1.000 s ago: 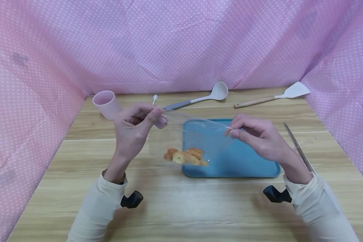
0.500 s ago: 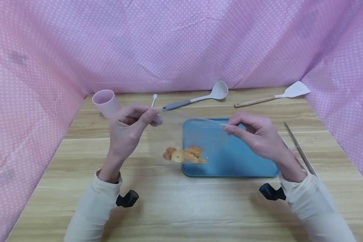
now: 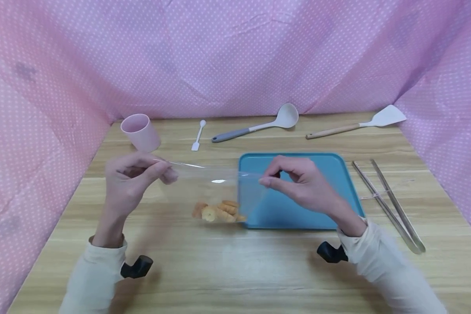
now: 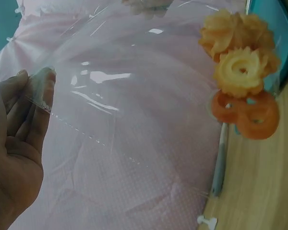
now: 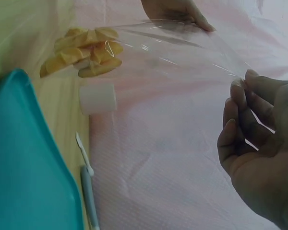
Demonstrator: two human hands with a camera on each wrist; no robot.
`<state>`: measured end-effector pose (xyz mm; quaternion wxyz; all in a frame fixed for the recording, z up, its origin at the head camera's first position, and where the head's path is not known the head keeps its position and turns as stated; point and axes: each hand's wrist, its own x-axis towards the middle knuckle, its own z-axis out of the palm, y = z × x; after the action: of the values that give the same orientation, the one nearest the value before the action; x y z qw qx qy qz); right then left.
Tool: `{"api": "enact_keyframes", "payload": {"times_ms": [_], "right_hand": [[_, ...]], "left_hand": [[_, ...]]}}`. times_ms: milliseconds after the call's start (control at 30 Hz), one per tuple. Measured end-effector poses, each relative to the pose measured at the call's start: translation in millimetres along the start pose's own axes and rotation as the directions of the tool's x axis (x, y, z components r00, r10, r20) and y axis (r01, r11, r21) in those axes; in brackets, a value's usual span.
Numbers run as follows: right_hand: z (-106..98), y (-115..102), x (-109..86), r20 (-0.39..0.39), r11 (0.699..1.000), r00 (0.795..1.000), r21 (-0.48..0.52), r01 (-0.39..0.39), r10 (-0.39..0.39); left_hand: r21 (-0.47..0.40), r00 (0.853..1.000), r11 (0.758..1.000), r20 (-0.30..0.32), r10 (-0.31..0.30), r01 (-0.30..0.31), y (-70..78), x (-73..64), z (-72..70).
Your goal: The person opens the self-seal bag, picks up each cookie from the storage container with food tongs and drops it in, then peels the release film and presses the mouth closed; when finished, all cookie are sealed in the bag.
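Note:
A clear plastic bag (image 3: 196, 187) hangs between the two hands, its top edge stretched from one to the other. Several baked pieces, like cookies or pastries (image 3: 220, 213), lie at its bottom; the left wrist view shows a ring-patterned pale one (image 4: 240, 72) and a browner pretzel-shaped one (image 4: 247, 115). My left hand (image 3: 131, 179) pinches the bag's left top corner between thumb and fingers. With thumb and forefinger, my right hand (image 3: 298, 181) pinches the right top corner. Partly behind the bag and right hand lies a blue tray (image 3: 298, 213).
Along the back stand a pink cup (image 3: 143, 135), a small white spoon (image 3: 198, 135), a ladle (image 3: 259, 126) and a wooden-handled spatula (image 3: 357, 126). Metal tongs (image 3: 392, 205) lie right of the tray, with a thin clear strip (image 3: 400, 185) across them.
Both hands have moved left and slightly down with the bag, so its contents sit mostly left of the tray. The small spoon and the tongs now show fully.

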<state>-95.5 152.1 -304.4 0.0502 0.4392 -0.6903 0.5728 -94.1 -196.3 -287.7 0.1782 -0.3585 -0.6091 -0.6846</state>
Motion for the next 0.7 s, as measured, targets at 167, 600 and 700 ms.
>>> {"api": "enact_keyframes", "payload": {"times_ms": [167, 600, 700], "right_hand": [[12, 8, 5.7, -0.012, 0.976, 0.977, -0.039, -0.213, 0.212], [31, 52, 36.0, -0.089, 0.926, 0.925, -0.048, -0.373, 0.368], [33, 63, 43.2, -0.109, 0.917, 0.916, -0.055, -0.394, 0.387]], "left_hand": [[-0.021, 0.998, 0.998, 0.011, -0.058, 0.058, -7.4, -7.0, -12.0], [0.070, 0.966, 0.969, -0.128, -0.225, 0.235, -34.7, -18.0, -37.4], [0.108, 0.943, 0.950, -0.196, -0.267, 0.292, -44.7, -15.9, -39.3]]}}
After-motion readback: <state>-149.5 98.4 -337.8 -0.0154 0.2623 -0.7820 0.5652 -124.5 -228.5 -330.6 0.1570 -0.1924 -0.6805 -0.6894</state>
